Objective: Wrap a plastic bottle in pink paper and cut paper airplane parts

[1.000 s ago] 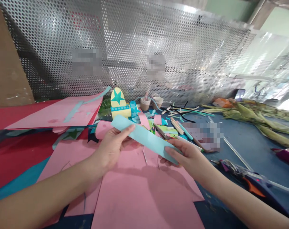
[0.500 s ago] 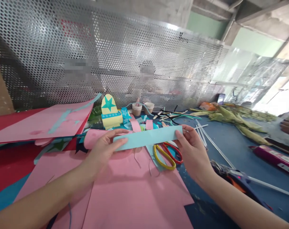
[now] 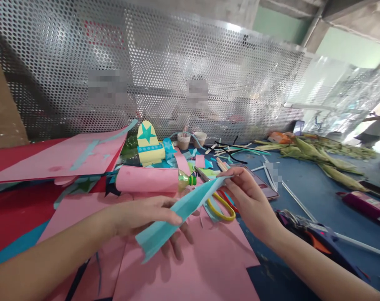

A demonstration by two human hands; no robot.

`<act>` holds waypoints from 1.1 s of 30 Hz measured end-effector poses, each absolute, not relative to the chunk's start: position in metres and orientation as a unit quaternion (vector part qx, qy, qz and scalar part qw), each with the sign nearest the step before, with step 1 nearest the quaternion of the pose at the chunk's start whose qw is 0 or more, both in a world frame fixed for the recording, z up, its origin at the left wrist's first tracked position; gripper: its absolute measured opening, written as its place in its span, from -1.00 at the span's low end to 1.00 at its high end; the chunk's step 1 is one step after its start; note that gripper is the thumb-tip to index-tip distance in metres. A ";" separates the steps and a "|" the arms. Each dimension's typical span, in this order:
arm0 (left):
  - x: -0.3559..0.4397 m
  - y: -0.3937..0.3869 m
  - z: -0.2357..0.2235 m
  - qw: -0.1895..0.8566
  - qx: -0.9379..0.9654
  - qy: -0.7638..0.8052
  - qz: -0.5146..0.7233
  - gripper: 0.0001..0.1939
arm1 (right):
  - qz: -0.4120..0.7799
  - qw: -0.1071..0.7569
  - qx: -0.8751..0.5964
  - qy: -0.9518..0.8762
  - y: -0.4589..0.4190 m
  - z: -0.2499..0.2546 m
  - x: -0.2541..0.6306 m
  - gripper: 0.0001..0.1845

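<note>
A light blue paper strip (image 3: 194, 200) slants between my hands, its near end low on the left and slightly creased lengthwise. My right hand (image 3: 251, 196) pinches the upper right end. My left hand (image 3: 146, 215) has its thumb on the strip and its fingers beneath, some of them spread. Just behind lies a plastic bottle wrapped in pink paper (image 3: 148, 179), its green cap pointing right. Scissors with yellow and red handles (image 3: 223, 212) rest beside my right hand, partly behind the strip. Pink paper sheets (image 3: 190, 276) lie under both hands.
A yellow paper piece with a blue star (image 3: 148, 142) stands near two small cups (image 3: 184, 142). On the right are a phone (image 3: 265, 186), a glue gun (image 3: 315, 234), a purple box (image 3: 365, 205) and corn husks (image 3: 315, 156). A perforated metal panel (image 3: 165, 75) closes off the back.
The strip has gone from nearly level to a steep slant. My left hand has moved down and right along it, uncovering the pink-wrapped bottle; my right hand still pinches its end.
</note>
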State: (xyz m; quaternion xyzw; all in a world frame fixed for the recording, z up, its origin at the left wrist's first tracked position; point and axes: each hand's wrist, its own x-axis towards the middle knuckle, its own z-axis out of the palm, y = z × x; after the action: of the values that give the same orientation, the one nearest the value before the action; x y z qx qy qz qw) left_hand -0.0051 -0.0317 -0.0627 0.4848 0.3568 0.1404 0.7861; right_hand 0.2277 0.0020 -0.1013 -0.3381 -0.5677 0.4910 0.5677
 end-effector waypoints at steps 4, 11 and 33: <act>0.000 -0.032 -0.065 0.735 0.532 0.385 0.168 -0.56 | 0.485 0.564 -0.334 -0.579 0.001 -0.101 0.228 -0.87; -0.002 -0.027 -0.074 0.654 0.588 0.429 0.207 -0.69 | 0.360 0.554 -0.324 -0.677 -0.008 -0.100 0.231 -0.46; -0.011 -0.028 -0.067 0.656 0.612 0.421 0.137 -0.67 | 0.540 0.482 -0.328 -0.608 -0.006 -0.095 0.224 -0.69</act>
State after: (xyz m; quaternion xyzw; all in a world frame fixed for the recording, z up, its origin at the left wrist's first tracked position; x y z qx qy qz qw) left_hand -0.0113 -0.0280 -0.0667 0.6119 0.4208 0.1366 0.6556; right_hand 0.2241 -0.0061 -0.0946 -0.3277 -0.6077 0.5399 0.4816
